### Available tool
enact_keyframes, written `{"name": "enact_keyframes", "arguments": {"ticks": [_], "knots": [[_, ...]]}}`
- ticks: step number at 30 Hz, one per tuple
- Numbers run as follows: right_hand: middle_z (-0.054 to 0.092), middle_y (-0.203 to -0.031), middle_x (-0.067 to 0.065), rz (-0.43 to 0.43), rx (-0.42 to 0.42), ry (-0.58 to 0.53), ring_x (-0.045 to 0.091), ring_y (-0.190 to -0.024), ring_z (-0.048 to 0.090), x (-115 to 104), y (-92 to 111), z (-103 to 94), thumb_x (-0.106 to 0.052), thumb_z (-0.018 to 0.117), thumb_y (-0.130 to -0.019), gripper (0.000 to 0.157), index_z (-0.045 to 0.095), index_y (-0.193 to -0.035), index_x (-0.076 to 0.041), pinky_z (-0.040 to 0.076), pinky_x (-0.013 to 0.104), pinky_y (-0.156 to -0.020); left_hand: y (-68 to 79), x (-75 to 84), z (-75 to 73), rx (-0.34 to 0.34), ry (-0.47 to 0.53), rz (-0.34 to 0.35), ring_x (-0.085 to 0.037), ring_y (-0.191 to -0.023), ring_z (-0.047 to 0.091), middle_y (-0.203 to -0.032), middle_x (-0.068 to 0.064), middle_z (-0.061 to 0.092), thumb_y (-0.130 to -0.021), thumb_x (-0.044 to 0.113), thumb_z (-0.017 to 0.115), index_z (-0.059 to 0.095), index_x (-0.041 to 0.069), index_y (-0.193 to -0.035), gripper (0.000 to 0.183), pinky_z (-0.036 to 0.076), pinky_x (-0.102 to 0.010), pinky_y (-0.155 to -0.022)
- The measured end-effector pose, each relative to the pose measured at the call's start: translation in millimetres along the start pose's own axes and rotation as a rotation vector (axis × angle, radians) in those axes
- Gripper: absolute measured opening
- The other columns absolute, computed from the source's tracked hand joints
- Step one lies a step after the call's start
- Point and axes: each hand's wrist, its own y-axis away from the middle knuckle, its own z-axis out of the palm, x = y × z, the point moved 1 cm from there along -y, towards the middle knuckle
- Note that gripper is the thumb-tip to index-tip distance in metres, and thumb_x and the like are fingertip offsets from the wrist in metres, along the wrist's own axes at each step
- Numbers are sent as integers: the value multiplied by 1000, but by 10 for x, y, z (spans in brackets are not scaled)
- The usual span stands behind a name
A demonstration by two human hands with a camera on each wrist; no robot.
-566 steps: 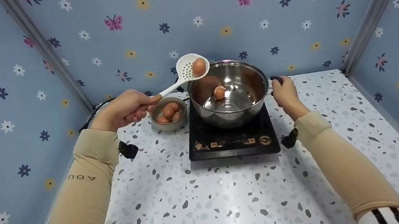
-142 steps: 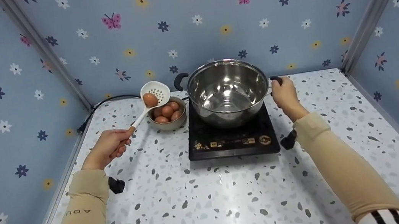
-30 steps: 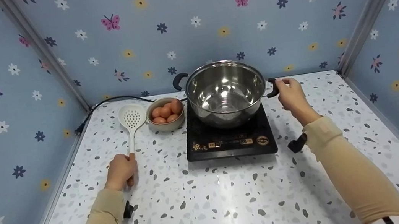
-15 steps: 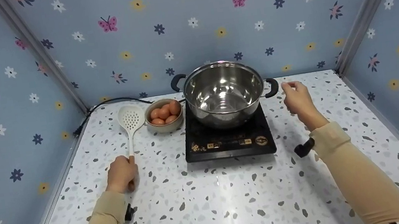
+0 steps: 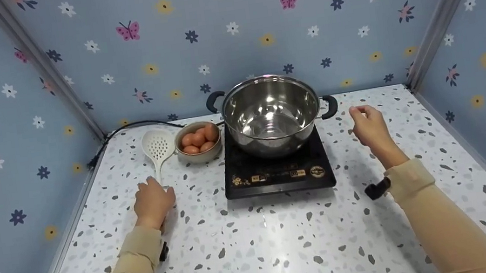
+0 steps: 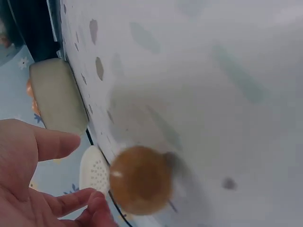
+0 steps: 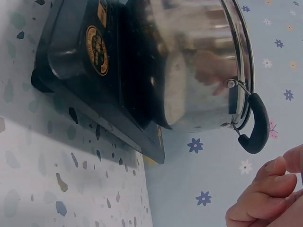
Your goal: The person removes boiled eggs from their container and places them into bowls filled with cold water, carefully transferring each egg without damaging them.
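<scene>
My left hand is over the wooden handle of a white slotted spoon lying on the table. In the left wrist view its thumb stands apart from the fingers, and the handle's brown end shows beyond them, not gripped. Just right of the spoon's head, a beige bowl holds several brown eggs. A steel pot with nothing inside stands on a black induction cooker. My right hand, fingers loosely bent and holding nothing, hovers right of the pot's black handle.
A black power cord runs along the back left of the speckled table. Blue flowered panels close in the back and both sides.
Earlier, eggs lay in the pot and on the spoon; now they are in the bowl. The spoon has been laid down, and my left hand has loosened. My right hand has left the pot handle.
</scene>
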Motion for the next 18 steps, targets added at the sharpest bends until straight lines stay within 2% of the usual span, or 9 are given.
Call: {"name": "enact_keyframes", "arguments": {"ticks": [2, 6, 11, 14, 16, 18], "knots": [[46, -59, -11, -14, 20, 40, 3, -49, 41, 23, 27, -1, -41, 42, -117, 60, 46, -158, 3, 37, 23, -48, -29, 85, 14, 33, -13, 32, -61, -119, 60, -129, -43, 55, -106, 27, 59, 50, -20, -138, 57, 53, -70, -96], [53, -69, -7, -64, 69, 96, 4, -57, 49, 66, 80, 24, -41, 43, -117, 58, 53, -152, 4, 43, 23, -53, -78, 243, 30, 71, -5, 101, -59, -121, 58, -130, -41, 55, -107, 28, 61, 52, -18, -138, 56, 52, -70, -97], [67, -94, 10, -145, 132, 145, 4, -72, 58, 147, 157, 62, -37, 47, -116, 52, 61, -145, 5, 47, 21, -65, -83, 396, 46, 83, 7, 175, -57, -124, 57, -134, -39, 54, -107, 28, 62, 52, -15, -140, 55, 51, -69, -100], [71, -105, 17, -189, 160, 177, 3, -71, 57, 214, 199, 76, -34, 50, -116, 47, 64, -140, 4, 46, 21, -63, -69, 470, 68, 98, 12, 221, -54, -124, 57, -134, -37, 54, -107, 28, 63, 53, -14, -140, 54, 51, -68, -101], [71, -93, 15, -227, 170, 193, 3, -63, 53, 251, 221, 88, -30, 53, -115, 42, 66, -136, 3, 43, 22, -57, -55, 518, 85, 112, 14, 253, -52, -125, 57, -134, -36, 55, -107, 28, 64, 53, -13, -141, 55, 51, -67, -103], [65, -77, 8, -266, 178, 223, 4, -56, 48, 281, 239, 96, -27, 56, -113, 37, 68, -132, 2, 40, 24, -52, -48, 565, 103, 128, 6, 288, -52, -123, 57, -132, -35, 55, -107, 28, 65, 54, -13, -141, 54, 51, -66, -102]]}}
